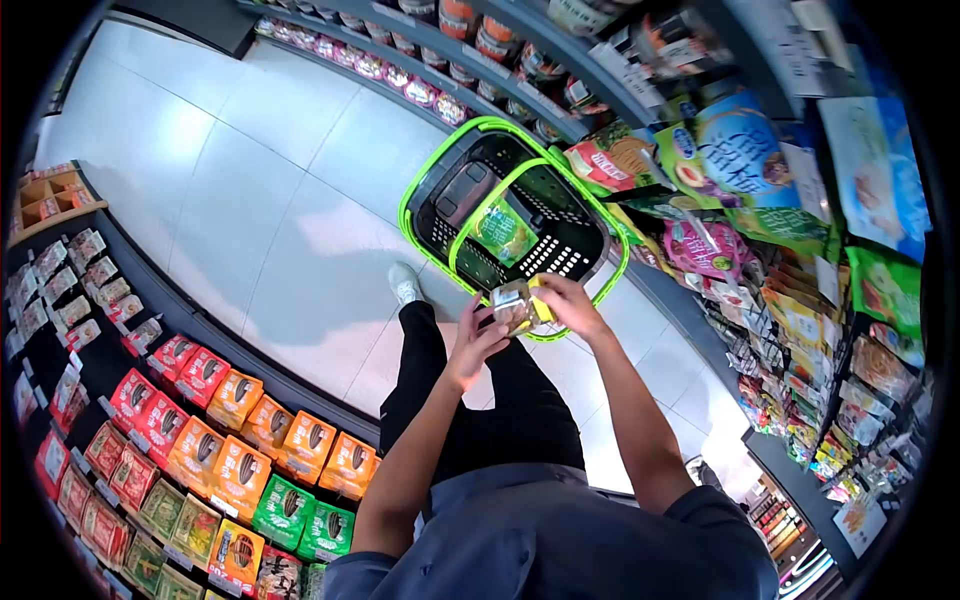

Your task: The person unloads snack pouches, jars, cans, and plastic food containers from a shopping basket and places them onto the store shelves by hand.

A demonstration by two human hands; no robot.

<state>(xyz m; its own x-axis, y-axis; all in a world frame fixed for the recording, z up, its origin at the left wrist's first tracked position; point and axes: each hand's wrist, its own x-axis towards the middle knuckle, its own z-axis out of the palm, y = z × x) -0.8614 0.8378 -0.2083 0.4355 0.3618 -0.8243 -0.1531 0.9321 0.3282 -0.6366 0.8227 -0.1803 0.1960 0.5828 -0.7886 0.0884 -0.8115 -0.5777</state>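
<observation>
A small clear jar [510, 308] with a yellow lid [541, 300] is tilted on its side between my hands, in front of my body. My right hand [566, 303] grips it at the lid end. My left hand [476, 342] curls its fingers against the other end of the jar. Just beyond them is a black shopping basket [412, 216] with a bright green rim and a raised green handle. Inside the basket lies a green packet [503, 232]. The jar's contents are too small to make out.
Shelves with orange packs [236, 396], red packs [134, 396] and green packs [284, 508] run along the left. Hanging snack bags [735, 150] crowd the right side, close to the basket. Shelved tubs [497, 40] stand at the top. Pale floor tiles [250, 190] lie between.
</observation>
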